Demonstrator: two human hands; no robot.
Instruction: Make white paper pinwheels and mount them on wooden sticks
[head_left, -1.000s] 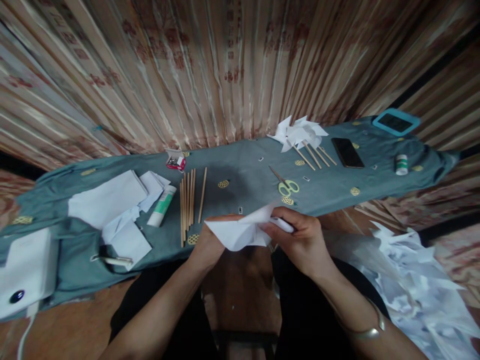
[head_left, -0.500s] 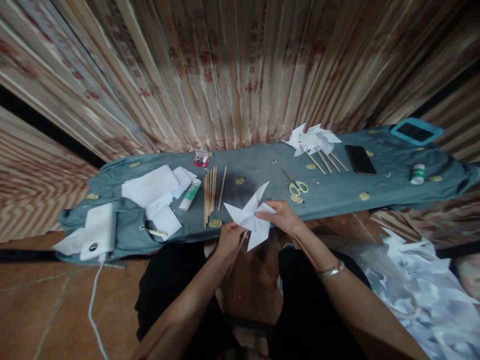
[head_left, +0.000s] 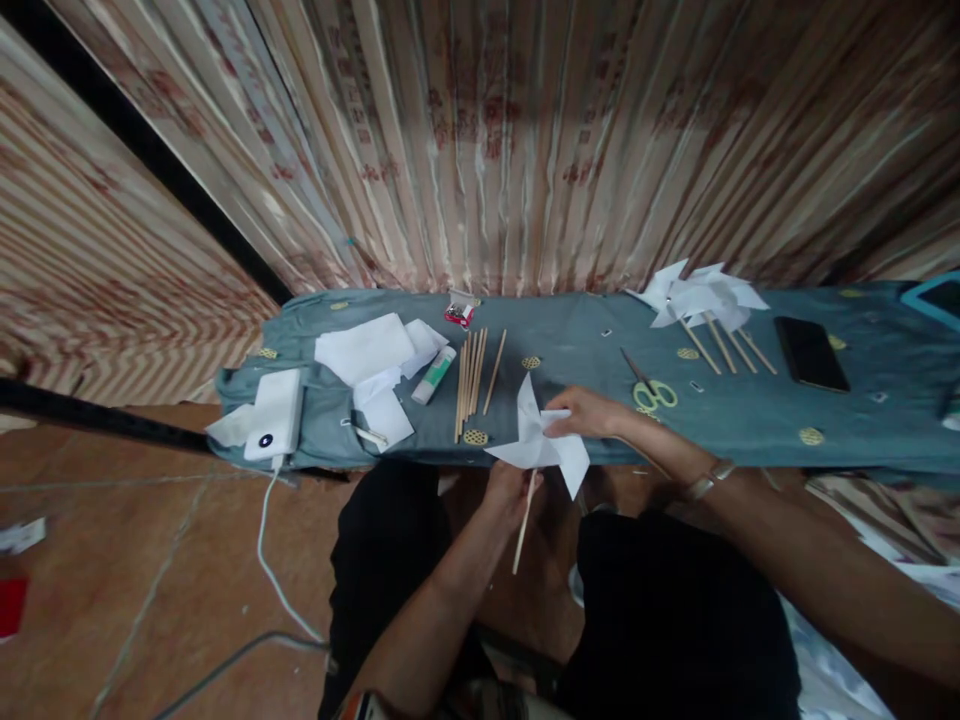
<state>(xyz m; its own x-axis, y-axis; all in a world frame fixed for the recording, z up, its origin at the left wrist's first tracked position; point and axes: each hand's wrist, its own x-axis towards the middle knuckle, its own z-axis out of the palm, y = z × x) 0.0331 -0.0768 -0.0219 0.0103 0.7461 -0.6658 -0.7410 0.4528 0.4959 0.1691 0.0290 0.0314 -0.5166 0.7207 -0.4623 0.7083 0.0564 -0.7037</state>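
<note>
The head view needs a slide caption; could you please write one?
Left hand and right hand hold a paper pinwheel with its stick; scissors and more pinwheels lie on the cloth.

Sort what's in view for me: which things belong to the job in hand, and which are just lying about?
Likely part of the job: held pinwheel, loose sticks, white paper, green-and-white tube, scissors, small red box, pinwheels on the table.

Probably just lying about: black phone, white device with cable, blue-framed device.

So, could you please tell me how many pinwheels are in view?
At least 3: one pinwheel in the left hand and right hand; others overlapping by the phone, some maybe hidden.
</note>
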